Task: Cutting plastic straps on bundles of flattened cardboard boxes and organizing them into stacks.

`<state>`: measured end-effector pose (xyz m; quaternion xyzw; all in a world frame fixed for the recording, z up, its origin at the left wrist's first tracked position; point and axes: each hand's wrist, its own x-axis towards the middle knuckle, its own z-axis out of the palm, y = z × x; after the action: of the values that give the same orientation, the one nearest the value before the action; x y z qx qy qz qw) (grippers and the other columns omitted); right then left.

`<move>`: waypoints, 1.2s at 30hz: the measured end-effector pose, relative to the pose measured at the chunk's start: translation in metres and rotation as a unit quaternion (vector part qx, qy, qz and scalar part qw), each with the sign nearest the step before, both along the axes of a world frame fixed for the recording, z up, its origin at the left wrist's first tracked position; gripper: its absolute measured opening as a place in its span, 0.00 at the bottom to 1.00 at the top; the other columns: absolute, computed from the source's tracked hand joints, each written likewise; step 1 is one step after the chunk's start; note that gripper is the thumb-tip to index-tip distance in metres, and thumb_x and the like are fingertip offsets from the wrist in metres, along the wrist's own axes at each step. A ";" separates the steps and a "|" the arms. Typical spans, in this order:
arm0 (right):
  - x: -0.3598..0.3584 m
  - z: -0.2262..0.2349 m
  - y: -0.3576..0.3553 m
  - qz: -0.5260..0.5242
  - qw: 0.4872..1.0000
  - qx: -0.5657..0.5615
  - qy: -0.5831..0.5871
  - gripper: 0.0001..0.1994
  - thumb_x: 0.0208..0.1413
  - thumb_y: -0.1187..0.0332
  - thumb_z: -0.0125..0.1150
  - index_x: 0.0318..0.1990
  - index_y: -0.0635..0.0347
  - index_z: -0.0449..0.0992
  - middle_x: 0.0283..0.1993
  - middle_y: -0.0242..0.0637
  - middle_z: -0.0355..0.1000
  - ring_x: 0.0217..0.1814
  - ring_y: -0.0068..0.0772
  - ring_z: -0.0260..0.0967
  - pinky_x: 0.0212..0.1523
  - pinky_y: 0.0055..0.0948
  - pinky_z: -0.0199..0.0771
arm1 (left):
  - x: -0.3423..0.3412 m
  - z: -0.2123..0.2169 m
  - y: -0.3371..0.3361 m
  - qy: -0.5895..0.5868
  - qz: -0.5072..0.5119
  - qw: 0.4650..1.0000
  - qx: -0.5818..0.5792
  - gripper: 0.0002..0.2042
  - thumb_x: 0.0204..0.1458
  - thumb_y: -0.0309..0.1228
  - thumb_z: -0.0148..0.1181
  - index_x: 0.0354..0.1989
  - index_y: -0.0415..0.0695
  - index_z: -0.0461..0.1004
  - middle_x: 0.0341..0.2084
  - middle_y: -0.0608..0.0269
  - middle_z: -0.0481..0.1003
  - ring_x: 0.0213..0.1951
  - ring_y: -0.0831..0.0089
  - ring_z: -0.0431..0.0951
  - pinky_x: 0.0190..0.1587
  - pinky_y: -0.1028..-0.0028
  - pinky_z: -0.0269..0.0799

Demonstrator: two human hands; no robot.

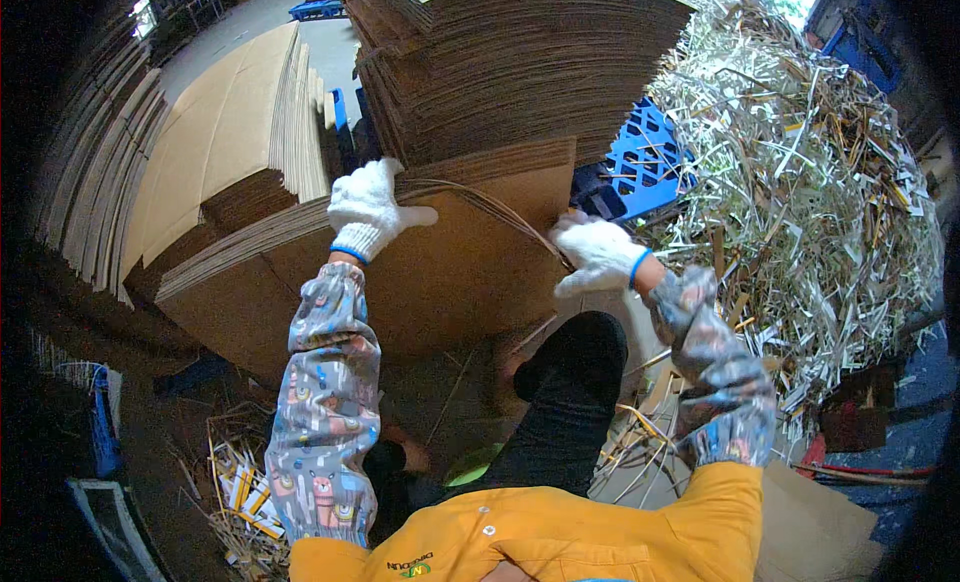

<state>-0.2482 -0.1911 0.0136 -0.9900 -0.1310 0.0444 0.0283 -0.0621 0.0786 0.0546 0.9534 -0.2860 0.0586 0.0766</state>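
Observation:
Leaning in front of me is a stack of brown cardboard sheets (470, 272), tilted on edge. My left hand (365, 210), in a white knitted glove, rests at the stack's top edge. Its thumb sticks out to the right, apart from the fingers, which lie over the edge. Thin, curved cardboard strips (490, 204) run from beside that hand to the stack's right side. There my right hand (600, 254), gloved too, closes on their end between thumb and fingers. Motion blurs its fingertips somewhat.
A tall cardboard pile (530, 72) rises behind the sheets. More stacked cardboard (215, 142) stands left. A heap of shredded paper (800, 202) fills the right side, beside a blue plastic pallet (645, 162). Loose scraps (245, 492) lie on the floor near my legs.

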 end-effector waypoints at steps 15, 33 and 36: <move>-0.032 -0.097 0.129 -0.205 0.844 0.176 -0.463 0.13 0.49 0.61 0.66 0.19 0.55 0.71 0.19 0.41 0.64 0.23 0.41 0.65 0.27 0.43 0.64 | 0.018 -0.019 0.003 -0.035 0.000 0.999 -0.038 0.38 0.33 0.62 0.74 0.50 0.49 0.77 0.43 0.54 0.80 0.47 0.61 0.80 0.52 0.65 0.74; -0.091 -0.146 0.181 -0.066 0.979 0.154 0.113 0.33 0.55 0.37 0.57 0.47 0.64 0.77 0.52 0.59 0.72 0.56 0.56 0.70 0.58 0.47 0.68 | 0.003 -0.005 0.192 0.188 -0.090 0.975 -0.082 0.29 0.52 0.61 0.58 0.44 0.44 0.77 0.40 0.52 0.79 0.46 0.56 0.79 0.50 0.63 0.72; -0.083 -0.066 0.179 -0.090 0.942 0.294 -0.134 0.18 0.53 0.51 0.68 0.28 0.58 0.81 0.21 0.40 0.75 0.21 0.38 0.74 0.25 0.34 0.71 | -0.036 -0.022 0.237 0.190 -0.061 0.975 -0.095 0.26 0.58 0.57 0.52 0.39 0.42 0.77 0.34 0.53 0.79 0.41 0.59 0.80 0.46 0.64 0.73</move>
<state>-0.3311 -0.0124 -0.0527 -0.9421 -0.0514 -0.1314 0.3041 -0.0984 0.3157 0.0322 0.9160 -0.3173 -0.1020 0.2233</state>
